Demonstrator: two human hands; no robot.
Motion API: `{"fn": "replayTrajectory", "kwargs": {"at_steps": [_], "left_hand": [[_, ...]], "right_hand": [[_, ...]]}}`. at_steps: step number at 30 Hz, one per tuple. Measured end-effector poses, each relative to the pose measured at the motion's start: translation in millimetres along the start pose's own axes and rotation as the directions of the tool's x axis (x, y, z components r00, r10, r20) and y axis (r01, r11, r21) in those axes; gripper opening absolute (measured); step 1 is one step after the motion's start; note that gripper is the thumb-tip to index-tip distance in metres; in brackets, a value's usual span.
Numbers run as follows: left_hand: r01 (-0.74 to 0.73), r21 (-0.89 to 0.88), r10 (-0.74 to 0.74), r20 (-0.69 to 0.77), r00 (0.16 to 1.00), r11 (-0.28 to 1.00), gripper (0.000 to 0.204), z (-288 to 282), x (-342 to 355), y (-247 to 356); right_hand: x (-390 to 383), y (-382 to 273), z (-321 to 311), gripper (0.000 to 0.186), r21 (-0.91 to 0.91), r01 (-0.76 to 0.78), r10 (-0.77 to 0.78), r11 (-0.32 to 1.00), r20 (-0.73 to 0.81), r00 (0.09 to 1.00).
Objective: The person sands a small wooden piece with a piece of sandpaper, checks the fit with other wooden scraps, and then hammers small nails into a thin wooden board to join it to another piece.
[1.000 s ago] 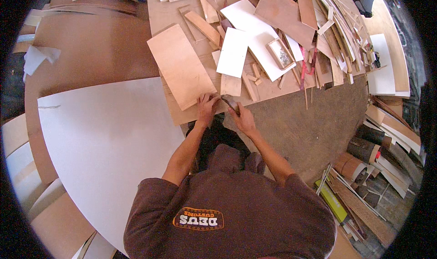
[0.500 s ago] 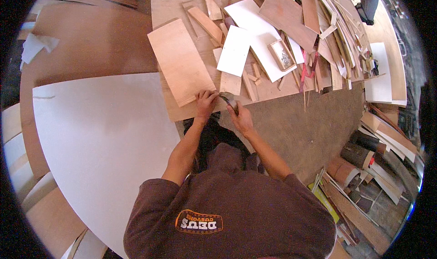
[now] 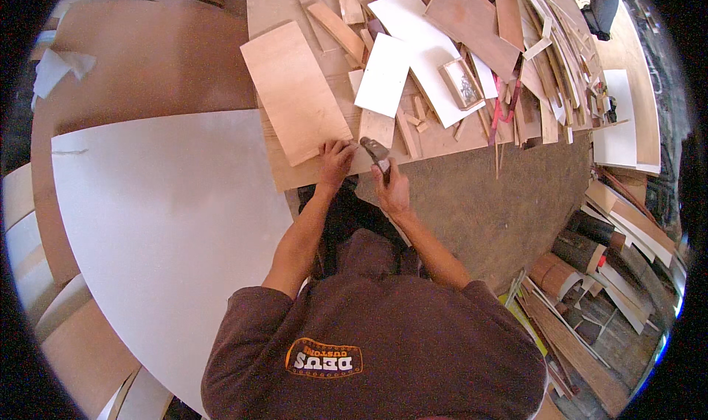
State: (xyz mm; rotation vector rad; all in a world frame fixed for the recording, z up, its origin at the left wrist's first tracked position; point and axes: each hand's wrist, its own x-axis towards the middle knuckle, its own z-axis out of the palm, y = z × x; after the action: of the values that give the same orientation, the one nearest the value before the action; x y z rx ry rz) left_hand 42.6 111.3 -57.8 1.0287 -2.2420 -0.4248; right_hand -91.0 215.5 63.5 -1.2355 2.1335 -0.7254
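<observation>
1. Right hand point(image 3: 394, 191): fingers closed around the handle of a dark-headed hammer point(image 3: 375, 151). Head points away from the wearer, near the left hand's fingertips, apart from them.
2. Left hand point(image 3: 335, 163): fingers bent together at the near right corner of a tan rectangular wooden panel point(image 3: 295, 88). From where I stand, I cannot tell whether they pinch anything small.
3. Tan panel lies at the left end of a light-brown wooden worktable point(image 3: 435, 141), slanted, its near edge close to the table's front edge.
4. Just right of the panel: a small white rectangular board point(image 3: 382, 75), lying on other wood pieces. Beyond it, a larger white board point(image 3: 405, 23) bears a shallow wood-framed box point(image 3: 462, 83); I can't make out the contents.
5. Farther right: long, thin wooden offcuts point(image 3: 549, 51) in a heap.
6. Left of the table: a big pale sheet point(image 3: 162, 213).
7. Upper right: a co-worker's grey-clothed arm point(image 3: 605, 7), well apart.
</observation>
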Motion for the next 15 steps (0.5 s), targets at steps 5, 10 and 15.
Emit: {"fn": "replayTrajectory", "kwargs": {"at_steps": [5, 10, 15], "left_hand": [[-0.029, -0.057, 0.028, -0.019, 0.999, 0.998, 0.021, 3, 5, 5], [-0.010, -0.015, 0.010, 0.009, 1.000, 1.000, 0.020, 6, -1, 2], [-0.015, -0.013, 0.015, -0.013, 1.000, 1.000, 0.018, 8, 2, 0]], "right_hand": [[2, 7, 4, 0.051, 0.059, -0.069, 0.072, 0.996, -0.049, 0.996], [3, 12, 8, 0.047, 0.021, -0.006, 0.008, 1.000, -0.090, 0.996], [4, 7, 5, 0.044, 0.169, -0.100, 0.128, 0.981, -0.162, 0.978]]}}
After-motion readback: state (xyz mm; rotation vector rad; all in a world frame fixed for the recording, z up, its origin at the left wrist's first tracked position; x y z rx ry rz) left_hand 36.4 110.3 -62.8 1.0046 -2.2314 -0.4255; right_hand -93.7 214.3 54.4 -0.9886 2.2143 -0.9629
